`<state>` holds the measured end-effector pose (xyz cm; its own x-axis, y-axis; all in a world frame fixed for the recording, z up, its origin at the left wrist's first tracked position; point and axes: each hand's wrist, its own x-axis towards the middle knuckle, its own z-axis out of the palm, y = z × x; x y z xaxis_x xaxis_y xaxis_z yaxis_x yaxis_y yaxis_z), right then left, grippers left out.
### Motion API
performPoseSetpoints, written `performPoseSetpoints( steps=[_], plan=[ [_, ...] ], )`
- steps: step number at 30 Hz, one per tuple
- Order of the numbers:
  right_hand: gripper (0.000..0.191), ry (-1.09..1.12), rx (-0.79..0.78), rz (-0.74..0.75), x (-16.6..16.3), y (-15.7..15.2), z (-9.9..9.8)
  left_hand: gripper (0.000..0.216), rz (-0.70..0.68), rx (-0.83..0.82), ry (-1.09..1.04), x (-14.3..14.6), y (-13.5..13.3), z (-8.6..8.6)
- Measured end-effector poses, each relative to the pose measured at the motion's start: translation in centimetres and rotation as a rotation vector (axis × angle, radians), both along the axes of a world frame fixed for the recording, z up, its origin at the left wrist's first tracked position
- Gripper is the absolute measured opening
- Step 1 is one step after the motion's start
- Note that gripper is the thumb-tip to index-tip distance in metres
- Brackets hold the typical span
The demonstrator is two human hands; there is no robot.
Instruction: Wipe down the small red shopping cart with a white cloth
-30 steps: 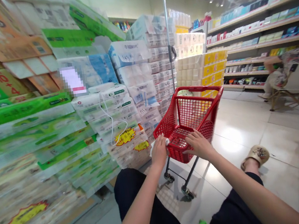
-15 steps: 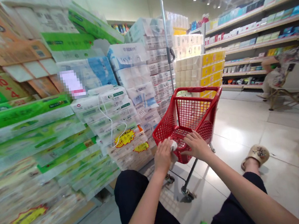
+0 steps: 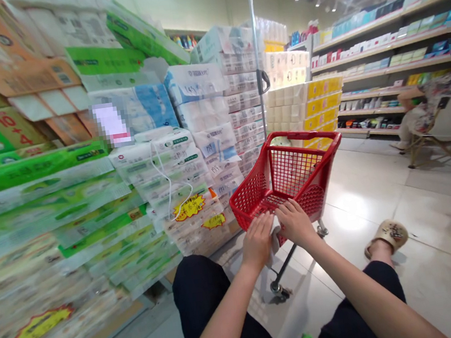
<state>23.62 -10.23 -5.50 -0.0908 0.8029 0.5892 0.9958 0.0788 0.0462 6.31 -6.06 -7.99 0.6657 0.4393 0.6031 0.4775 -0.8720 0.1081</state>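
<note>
A small red shopping cart stands on the tiled floor right in front of my knees. My left hand is closed on a white cloth and presses it against the cart's near rim. Beside it, my right hand rests on that rim with its fingers curled over the edge, touching the cloth. The cart's basket looks empty. My dark trousers fill the bottom of the view, and my sandalled right foot sticks out to the right.
Tall stacks of packaged tissue and paper rolls line the left side, close to the cart. A metal pole rises behind the cart. Shelves of goods run along the right wall. A person sits on a folding chair at far right.
My left hand has slid with the cloth from the cart's left corner rightward along the near rim, until it meets my right hand. The cart has shifted slightly.
</note>
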Motion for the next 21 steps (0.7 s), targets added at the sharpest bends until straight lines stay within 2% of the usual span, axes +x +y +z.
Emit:
performPoseSetpoints(
  steps=[5,12,17,21],
  plan=[
    [0.033,0.012,0.031,-0.005,-1.0,0.0,-0.4,0.054,-0.011,0.037,0.070,-2.4,2.5,0.4],
    [0.035,0.014,0.062,0.010,-1.7,-0.2,-1.0,0.046,0.091,0.019,-0.016,-3.5,3.5,0.2],
    [0.036,-0.009,0.040,-0.007,-1.9,-0.5,-0.9,0.043,0.172,-0.025,-0.089,-1.7,1.9,0.0],
    [0.026,-0.023,0.025,-0.067,-2.0,-0.4,-1.0,0.042,0.139,0.010,-0.096,0.1,-0.3,-0.3]
  ],
)
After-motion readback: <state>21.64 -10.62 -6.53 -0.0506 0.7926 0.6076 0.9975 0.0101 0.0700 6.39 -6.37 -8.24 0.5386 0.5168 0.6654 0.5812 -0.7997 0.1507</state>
